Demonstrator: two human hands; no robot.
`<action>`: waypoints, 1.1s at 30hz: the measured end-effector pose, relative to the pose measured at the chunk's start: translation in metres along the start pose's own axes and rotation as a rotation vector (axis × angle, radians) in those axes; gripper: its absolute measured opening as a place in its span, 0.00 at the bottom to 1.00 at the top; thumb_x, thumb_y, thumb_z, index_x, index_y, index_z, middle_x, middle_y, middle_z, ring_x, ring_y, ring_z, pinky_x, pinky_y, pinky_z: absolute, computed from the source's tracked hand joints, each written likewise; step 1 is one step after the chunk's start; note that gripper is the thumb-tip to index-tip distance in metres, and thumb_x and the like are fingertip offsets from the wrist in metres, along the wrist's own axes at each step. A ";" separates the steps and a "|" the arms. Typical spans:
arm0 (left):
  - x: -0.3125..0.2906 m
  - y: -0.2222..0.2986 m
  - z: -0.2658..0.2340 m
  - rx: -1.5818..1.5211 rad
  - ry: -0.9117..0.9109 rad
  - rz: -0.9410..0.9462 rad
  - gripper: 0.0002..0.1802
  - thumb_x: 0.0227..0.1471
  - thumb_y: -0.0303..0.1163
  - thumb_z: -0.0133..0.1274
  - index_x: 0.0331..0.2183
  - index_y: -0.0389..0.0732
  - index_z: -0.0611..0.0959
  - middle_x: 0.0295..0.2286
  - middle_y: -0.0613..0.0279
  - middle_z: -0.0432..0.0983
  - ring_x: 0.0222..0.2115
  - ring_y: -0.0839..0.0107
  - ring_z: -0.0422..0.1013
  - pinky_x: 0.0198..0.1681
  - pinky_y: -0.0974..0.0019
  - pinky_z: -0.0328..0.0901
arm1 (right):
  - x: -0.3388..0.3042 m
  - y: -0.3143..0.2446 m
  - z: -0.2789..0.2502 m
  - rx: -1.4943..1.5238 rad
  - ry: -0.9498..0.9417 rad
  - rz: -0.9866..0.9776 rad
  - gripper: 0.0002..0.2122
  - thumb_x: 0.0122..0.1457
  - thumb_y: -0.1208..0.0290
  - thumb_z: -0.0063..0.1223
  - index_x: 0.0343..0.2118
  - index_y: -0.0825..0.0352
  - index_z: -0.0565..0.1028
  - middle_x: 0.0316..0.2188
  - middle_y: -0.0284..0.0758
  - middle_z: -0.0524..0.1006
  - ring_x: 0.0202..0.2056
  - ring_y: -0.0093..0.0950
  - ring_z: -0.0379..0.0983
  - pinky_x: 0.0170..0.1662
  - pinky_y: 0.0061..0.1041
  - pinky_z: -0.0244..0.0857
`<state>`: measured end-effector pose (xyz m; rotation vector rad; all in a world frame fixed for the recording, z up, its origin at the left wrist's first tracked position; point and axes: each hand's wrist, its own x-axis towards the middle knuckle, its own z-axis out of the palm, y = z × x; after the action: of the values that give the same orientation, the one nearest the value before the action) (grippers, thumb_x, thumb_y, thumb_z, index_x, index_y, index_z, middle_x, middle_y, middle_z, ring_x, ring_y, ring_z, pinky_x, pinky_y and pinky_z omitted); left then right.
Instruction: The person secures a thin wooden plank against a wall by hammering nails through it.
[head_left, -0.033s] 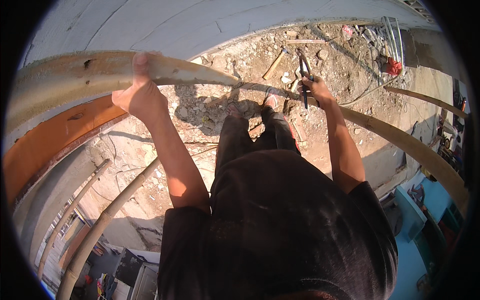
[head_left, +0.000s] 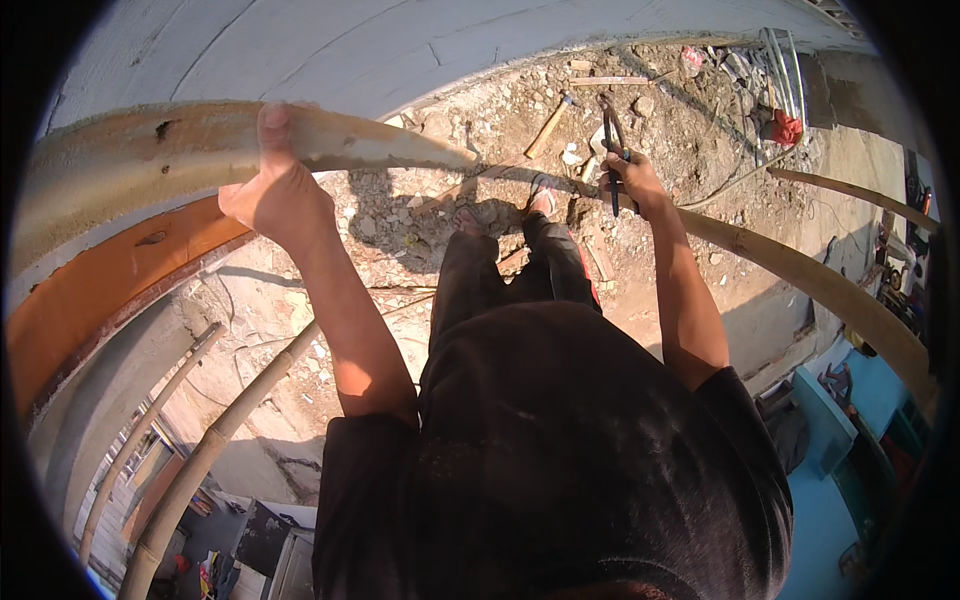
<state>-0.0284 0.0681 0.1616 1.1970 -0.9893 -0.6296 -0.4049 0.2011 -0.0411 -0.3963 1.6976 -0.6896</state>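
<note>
The left hand (head_left: 283, 198), thumb spread, is clasping the beam (head_left: 372, 142); the right hand (head_left: 638, 182), fingers curled, is gripping pincers (head_left: 607, 138).

So there's this long wooden-looking beam (head_left: 200, 150), pale yellowish brown and kinda rough, with a dark pit in its face plus a smaller mark below. Runs in from the left edge of the view, pretty much sideways, and narrows to a pointy-looking end out over the rubble. Left grip (head_left: 285, 195) is on it, thumb across the face. Other thing is a pincer-type tool (head_left: 608, 140), dark and slim, held up off the ground by the right grip (head_left: 632, 180), head pointing away from the body. Can't tell if its jaws are parted.
</note>
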 end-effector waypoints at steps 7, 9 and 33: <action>0.007 0.005 0.020 0.041 0.014 -0.055 0.29 0.46 0.44 0.72 0.36 0.26 0.81 0.32 0.51 0.82 0.33 0.64 0.79 0.42 0.59 0.75 | -0.041 0.037 0.015 0.131 -0.046 -0.061 0.13 0.69 0.67 0.48 0.45 0.75 0.72 0.35 0.40 0.79 0.33 0.30 0.79 0.36 0.32 0.78; 0.004 -0.002 0.021 0.061 -0.072 -0.041 0.31 0.47 0.45 0.71 0.39 0.25 0.81 0.34 0.53 0.82 0.36 0.64 0.79 0.45 0.59 0.74 | -0.039 0.056 0.021 0.140 -0.103 -0.063 0.14 0.68 0.66 0.49 0.47 0.74 0.72 0.37 0.39 0.79 0.34 0.29 0.79 0.35 0.30 0.77; -0.060 -0.092 0.033 -0.277 -0.479 -0.125 0.42 0.53 0.66 0.56 0.39 0.29 0.78 0.32 0.50 0.78 0.36 0.59 0.78 0.44 0.55 0.73 | -0.036 -0.057 0.095 -0.439 -0.874 -0.254 0.19 0.67 0.57 0.50 0.51 0.69 0.73 0.42 0.39 0.82 0.39 0.28 0.80 0.39 0.30 0.72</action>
<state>-0.0767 0.0771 0.0582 0.8811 -1.1817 -1.1496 -0.3103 0.1577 0.0108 -1.0623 0.9448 -0.2329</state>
